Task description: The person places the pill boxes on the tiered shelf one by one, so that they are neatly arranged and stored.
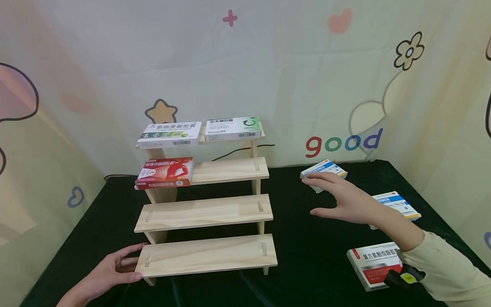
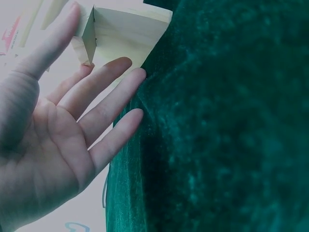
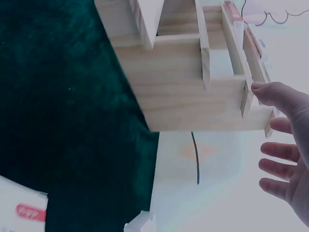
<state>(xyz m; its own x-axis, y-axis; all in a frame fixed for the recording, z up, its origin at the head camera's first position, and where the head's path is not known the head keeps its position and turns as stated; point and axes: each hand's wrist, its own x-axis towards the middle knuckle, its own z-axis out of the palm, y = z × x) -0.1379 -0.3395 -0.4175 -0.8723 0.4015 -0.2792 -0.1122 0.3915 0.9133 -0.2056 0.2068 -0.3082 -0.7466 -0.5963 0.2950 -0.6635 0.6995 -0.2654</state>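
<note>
A stepped wooden display stand (image 1: 209, 213) with several tiers stands left of centre. At the left end of its lowest tier, my left hand (image 1: 109, 270) pinches the board's end between thumb and index finger; the other fingers stretch out loosely in the left wrist view. My right hand (image 1: 343, 196) is off to the right of the stand, fingers spread and nothing in them. It overlaps a white-and-blue medicine box (image 1: 326, 166) at the back right in the head view. A red medicine box (image 1: 165, 172) lies at the left of the second tier from the top.
Two white-and-green medicine boxes, one left (image 1: 170, 134) and one right (image 1: 232, 128), lie on the top tier. Another white-and-blue box (image 1: 397, 204) and a white-and-red box (image 1: 374, 264) lie on the dark green cloth (image 1: 303, 264) near my right forearm. A printed curtain (image 1: 268, 76) hangs behind.
</note>
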